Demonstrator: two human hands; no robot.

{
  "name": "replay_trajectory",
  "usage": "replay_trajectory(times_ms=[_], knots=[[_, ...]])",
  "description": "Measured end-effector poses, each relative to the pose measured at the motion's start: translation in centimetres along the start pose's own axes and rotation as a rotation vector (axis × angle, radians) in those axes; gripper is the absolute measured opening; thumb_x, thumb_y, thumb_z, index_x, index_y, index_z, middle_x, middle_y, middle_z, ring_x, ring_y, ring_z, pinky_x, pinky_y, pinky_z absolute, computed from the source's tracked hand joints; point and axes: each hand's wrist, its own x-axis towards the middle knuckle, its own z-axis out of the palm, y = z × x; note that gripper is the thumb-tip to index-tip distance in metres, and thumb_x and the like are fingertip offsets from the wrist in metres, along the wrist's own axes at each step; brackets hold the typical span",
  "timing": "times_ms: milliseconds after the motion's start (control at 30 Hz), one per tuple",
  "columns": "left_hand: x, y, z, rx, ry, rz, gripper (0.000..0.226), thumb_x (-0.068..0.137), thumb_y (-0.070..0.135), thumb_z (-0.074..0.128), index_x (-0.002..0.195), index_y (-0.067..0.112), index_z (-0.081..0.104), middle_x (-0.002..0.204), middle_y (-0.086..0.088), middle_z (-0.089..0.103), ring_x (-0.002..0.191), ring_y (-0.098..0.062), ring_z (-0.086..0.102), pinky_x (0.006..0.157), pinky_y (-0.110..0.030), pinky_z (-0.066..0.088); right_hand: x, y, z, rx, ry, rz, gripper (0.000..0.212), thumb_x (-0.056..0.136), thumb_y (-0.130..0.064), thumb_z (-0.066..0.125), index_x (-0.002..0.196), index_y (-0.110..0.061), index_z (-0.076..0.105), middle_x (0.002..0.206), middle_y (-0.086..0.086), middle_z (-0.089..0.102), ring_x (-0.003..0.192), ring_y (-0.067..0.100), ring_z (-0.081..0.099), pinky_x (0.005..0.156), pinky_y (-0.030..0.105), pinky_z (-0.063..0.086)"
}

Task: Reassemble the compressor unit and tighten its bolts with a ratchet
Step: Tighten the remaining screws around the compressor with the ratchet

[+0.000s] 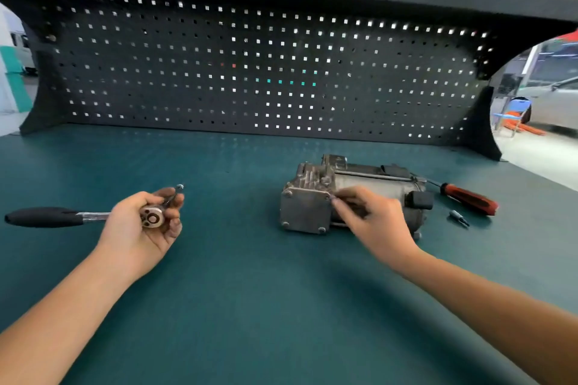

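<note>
- Compressor [369, 184] lay on its side on the mat [250, 291], right of centre, its square end plate [305, 211] toward the person.
- Right hand [375, 216] was at the plate's upper right corner, thumb and fingertips pinched on what looked like a bolt [333, 198], too small to be sure.
- Left hand [137, 228] hovered apart, palm up, fingers curled round the ratchet [93, 215] head, handle pointing left; a spare bolt [179, 187] seemed caught at its fingertips.
- Step in hand, likely: starting the last plate bolt by finger.
- Next move would call for straight threading, then bringing the ratchet across to tighten.
- Screwdriver [469, 197] and bit [458, 217] lay beside the compressor's far end.
</note>
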Motion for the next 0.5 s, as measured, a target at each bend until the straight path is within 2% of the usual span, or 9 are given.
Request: replay_trajectory(times_ms=[67,133,333,500], knots=[[-0.24,-0.06,0.08,0.036,-0.011,0.002,0.024,0.085,0.009,0.034,0.075,0.012,0.056,0.057,-0.001,0.065,0.036,-0.005,0.048,0.041,-0.010,0.042,0.07,0.68,-0.63,-0.072,0.037,-0.070,0.010,0.078,0.001,0.070,0.088,0.001,0.072,0.078,0.010,0.071,0.065,0.014,0.064,0.068,0.017,0.049],[-0.39,-0.12,0.08,0.056,-0.009,-0.002,0.024,0.085,0.009,0.034,0.075,0.013,0.056,0.057,0.000,0.065,0.036,-0.005,0.048,0.041,-0.010,0.042,0.04,0.82,-0.51,-0.096,0.042,-0.097,0.011,0.076,0.001,0.072,0.086,0.001,0.074,0.076,0.012,0.068,0.062,0.018,0.060,0.065,0.019,0.047],[-0.46,-0.15,-0.01,0.066,-0.007,-0.004,0.024,0.085,0.010,0.035,0.075,0.014,0.056,0.057,0.000,0.065,0.036,-0.005,0.048,0.042,-0.009,0.041,0.52,0.80,-0.18,-0.093,0.037,-0.156,0.010,0.075,-0.003,0.072,0.085,-0.001,0.075,0.077,0.007,0.070,0.066,0.009,0.061,0.065,0.021,0.048],[-0.30,-0.28,-0.03,0.083,-0.018,-0.009,0.024,0.085,0.010,0.035,0.075,0.014,0.056,0.057,0.000,0.065,0.036,-0.005,0.048,0.042,-0.010,0.041,0.43,0.88,-0.46,-0.139,-0.033,-0.175,0.008,0.076,-0.006,0.073,0.083,-0.005,0.076,0.078,0.004,0.071,0.070,0.016,0.066,0.065,0.028,0.053]])
